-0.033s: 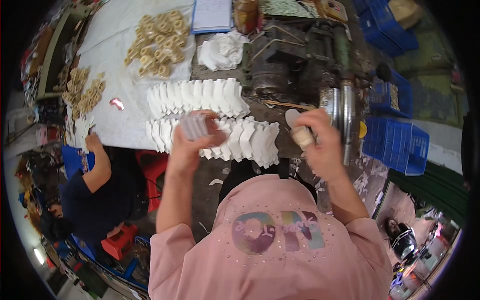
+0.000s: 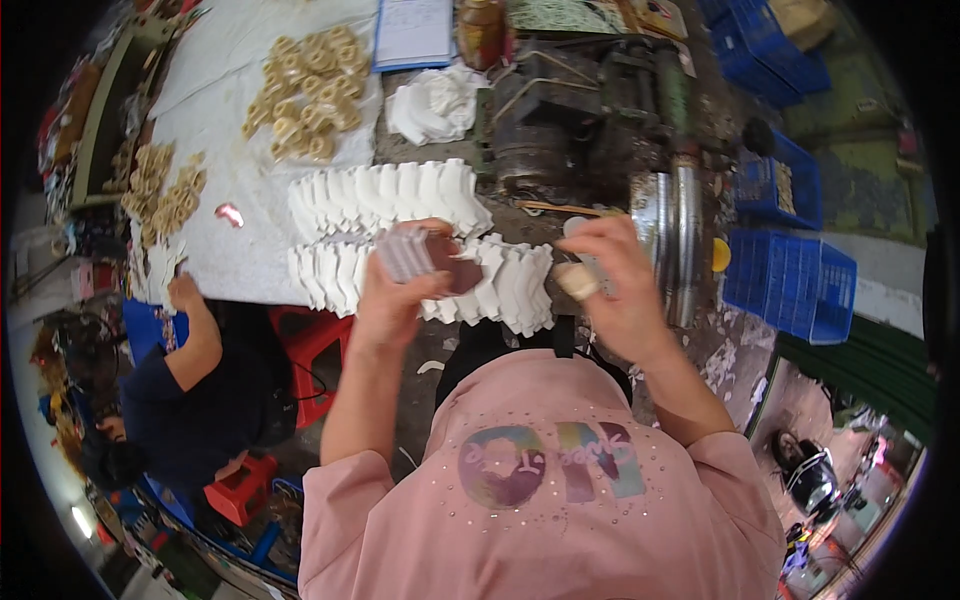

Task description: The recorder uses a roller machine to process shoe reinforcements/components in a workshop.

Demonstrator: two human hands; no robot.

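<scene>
My left hand (image 2: 392,305) is wrapped round a small block (image 2: 408,256) with pale ridges on one side and a brownish face on the other. It is held over the nearer of two rows of white, wavy-edged flat pieces (image 2: 515,285). The farther row (image 2: 385,198) stands just behind. To the right, my right hand (image 2: 630,300) has its fingers closed round a small beige piece (image 2: 577,281), whose kind I cannot make out. A pale flat shape shows behind its fingers, partly hidden.
Tan ring-like parts (image 2: 315,90) lie in a heap at the back left, near a clipboard (image 2: 413,35) and a crumpled white cloth (image 2: 435,105). A dark machine (image 2: 560,120) with metal rollers (image 2: 685,240) stands right. Blue crates (image 2: 790,285) are beyond. Another person's arm (image 2: 195,330) is at left.
My left hand has shifted slightly right, and the block is turned so more of its brownish face shows. My right hand has moved left with the beige piece.
</scene>
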